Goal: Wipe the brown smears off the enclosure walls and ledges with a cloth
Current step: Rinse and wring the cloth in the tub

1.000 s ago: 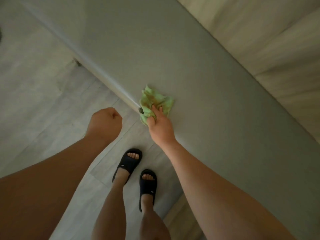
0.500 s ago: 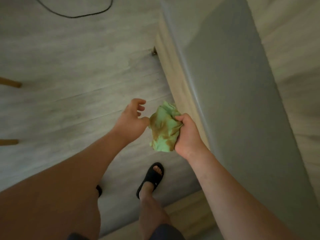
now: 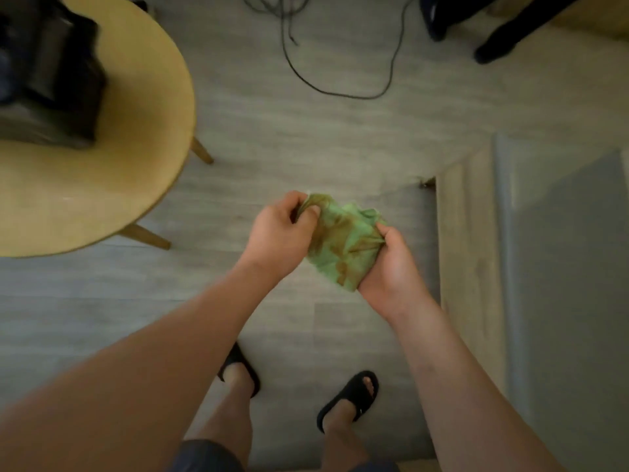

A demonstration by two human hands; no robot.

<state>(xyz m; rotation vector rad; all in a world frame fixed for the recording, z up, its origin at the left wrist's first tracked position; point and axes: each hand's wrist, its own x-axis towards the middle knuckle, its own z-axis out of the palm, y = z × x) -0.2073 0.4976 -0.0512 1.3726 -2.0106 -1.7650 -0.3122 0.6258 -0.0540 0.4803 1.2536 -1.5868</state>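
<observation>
**Cloth off the wall, being turned over in both hands**

The green cloth (image 3: 343,240) is up in the air in front of the person, touching no surface, and it is well mottled with brown across the face I can see. The left hand (image 3: 277,233) has its fingers curled over the cloth's upper left edge, pinching a fold of it. The right hand (image 3: 391,267) grips the lower right bunch between thumb and curled fingers. The fabric is pulled loosely between the two, which looks to me like hunting for a cleaner patch (or refolding, I can't say which).

Just right of the cloth stands the enclosure (image 3: 561,267), with its pale wooden side facing the cloth and a grey top beyond that. Neither hand touches it. In this dim light, the part in view shows no brown smear I could swear to. A small dark mark sits at the bottom corner up and right of the cloth, too small to tell what it is.

Judging by the dirt on the cloth, a fair share of wiping is done. How much of the walls and ledges is left I can't tell, since most of the enclosure is out of view.

Below the cloth are the person's black sandals (image 3: 350,396) on the grey floor (image 3: 306,141). Far to its left is a round yellow table (image 3: 112,172) with a dark bag (image 3: 51,73) on it. Above the cloth a cable (image 3: 340,93) loops over the floor, and up to the right are someone's dark legs (image 3: 503,32).
</observation>
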